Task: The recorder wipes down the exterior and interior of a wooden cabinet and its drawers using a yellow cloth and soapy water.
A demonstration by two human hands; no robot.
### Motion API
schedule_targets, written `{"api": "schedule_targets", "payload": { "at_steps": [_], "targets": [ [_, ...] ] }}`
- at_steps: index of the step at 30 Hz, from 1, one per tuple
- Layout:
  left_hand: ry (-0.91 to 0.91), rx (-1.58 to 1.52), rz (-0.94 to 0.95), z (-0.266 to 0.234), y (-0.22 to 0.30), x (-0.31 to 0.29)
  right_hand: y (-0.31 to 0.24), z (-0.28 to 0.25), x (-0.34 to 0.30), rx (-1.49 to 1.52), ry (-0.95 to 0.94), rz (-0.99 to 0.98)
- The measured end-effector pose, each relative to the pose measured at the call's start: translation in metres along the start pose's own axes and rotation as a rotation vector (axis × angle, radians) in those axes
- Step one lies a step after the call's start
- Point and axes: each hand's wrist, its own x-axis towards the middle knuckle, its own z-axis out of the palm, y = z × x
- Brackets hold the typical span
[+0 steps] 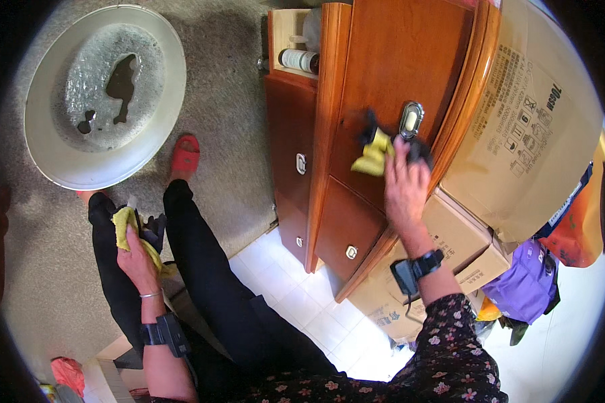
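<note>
A: What is each grip doing?

B: The right hand (pixel 405 185) is clenched on a yellow and black cloth (pixel 375 149), pressing it flat against the front of a wooden cabinet (pixel 383 60). The left hand (pixel 136 258) is closed around a second yellow cloth (pixel 124 225), resting on the person's left thigh.

A: Where exactly is the cloth on the cabinet?

B: It sits on a polished reddish-brown drawer front, just left of an oval metal handle (pixel 411 119). Below is another drawer with a small metal pull (pixel 351 252).

A: What surrounds it?

B: Cardboard boxes (pixel 524 134) lean against the cabinet's right side, with purple fabric (pixel 524 282) beneath them. To the far left a large round white dish (pixel 104 94) with dark patches lies on grey carpet (pixel 228 134). A red slipper (pixel 185 154) shows near the cabinet, and white floor tiles (pixel 296 295) lie below
</note>
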Motion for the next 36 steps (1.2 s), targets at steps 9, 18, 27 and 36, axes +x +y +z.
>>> {"api": "schedule_targets", "payload": {
  "at_steps": [9,18,27,36],
  "targets": [
    [-0.036,-0.009,0.024,0.0,0.002,0.001,-0.035,0.033,0.1,0.075,0.172,0.03],
    [-0.061,0.032,-0.036,0.005,0.0,-0.002,0.005,0.016,0.245,0.115,0.729,0.129],
    [-0.049,0.035,0.035,-0.001,-0.002,0.005,-0.108,0.093,0.073,0.401,0.313,-0.064],
    [-0.209,0.213,0.138,-0.009,0.008,0.016,-0.123,0.115,-0.03,0.524,-0.052,-0.059]
  ]
}}
